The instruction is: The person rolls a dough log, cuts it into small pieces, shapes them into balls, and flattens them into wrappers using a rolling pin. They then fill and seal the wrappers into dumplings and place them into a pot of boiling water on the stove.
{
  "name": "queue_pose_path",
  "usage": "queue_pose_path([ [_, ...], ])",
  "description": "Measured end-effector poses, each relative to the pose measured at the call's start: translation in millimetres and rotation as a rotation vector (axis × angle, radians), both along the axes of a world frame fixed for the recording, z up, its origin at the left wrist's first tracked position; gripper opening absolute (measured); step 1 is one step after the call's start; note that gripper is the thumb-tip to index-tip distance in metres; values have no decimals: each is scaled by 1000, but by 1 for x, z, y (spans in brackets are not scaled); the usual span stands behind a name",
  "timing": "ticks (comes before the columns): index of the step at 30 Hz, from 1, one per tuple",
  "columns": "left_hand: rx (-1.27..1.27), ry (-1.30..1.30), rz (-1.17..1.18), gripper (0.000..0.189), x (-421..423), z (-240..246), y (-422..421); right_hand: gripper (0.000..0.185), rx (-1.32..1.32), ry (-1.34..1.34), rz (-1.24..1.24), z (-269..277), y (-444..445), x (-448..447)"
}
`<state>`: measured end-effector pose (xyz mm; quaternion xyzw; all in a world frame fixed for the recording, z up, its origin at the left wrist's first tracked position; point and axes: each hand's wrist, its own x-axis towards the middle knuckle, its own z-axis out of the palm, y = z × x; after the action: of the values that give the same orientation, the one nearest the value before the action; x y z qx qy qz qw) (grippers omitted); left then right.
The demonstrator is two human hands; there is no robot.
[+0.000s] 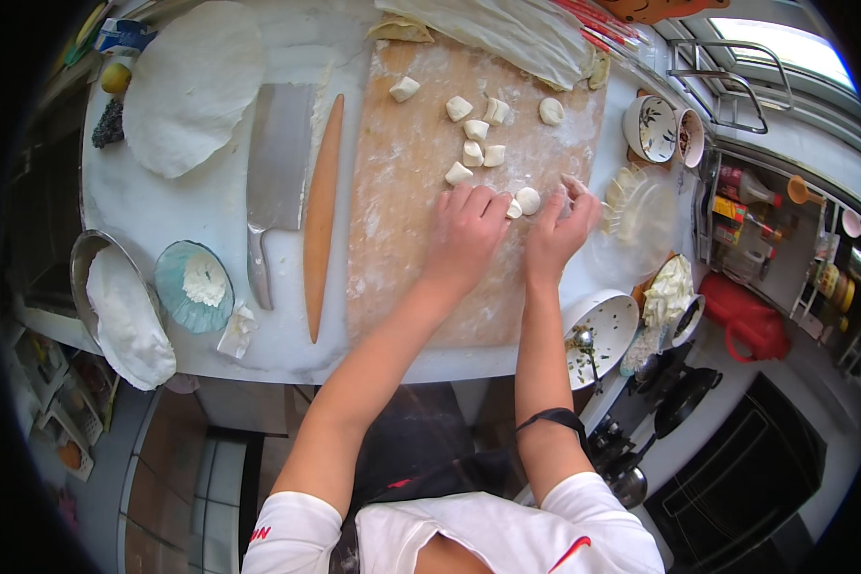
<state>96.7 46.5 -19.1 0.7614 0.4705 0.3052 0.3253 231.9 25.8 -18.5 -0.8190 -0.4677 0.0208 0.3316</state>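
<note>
Over the floured wooden board point(402, 251), my left hand point(470, 222) is low, its curled fingers touching a small piece of dough point(514, 209). A rounded dough piece point(527, 201) lies between my two hands. My right hand point(563, 222) has its thumb and fingers close together; whether dough is between them cannot be told. Several cut dough pieces point(476, 130) lie beyond my hands, and a flattened round one point(551, 111) sits apart at the right. Left of the board are a wooden rolling pin point(324, 222) with tapered ends and a cleaver point(280, 158).
A glass bowl of flour point(204, 280) and a metal bowl with white cloth point(125, 316) stand at the left. At the right are a clear plastic lid point(635, 229), a white bowl with a spoon point(617, 316) and a patterned bowl point(649, 129). A cloth point(502, 36) covers the board's far edge.
</note>
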Motion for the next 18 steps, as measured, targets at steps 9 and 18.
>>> queue_pose_path([
  [9, -13, -12, -8, 41, -26, 5, -4, 31, -82, -113, -6, -2, 28, -12],
  [18, 9, 1, 282, 42, -46, 3, 6, 73, -324, -262, -69, -18, 40, -36],
])
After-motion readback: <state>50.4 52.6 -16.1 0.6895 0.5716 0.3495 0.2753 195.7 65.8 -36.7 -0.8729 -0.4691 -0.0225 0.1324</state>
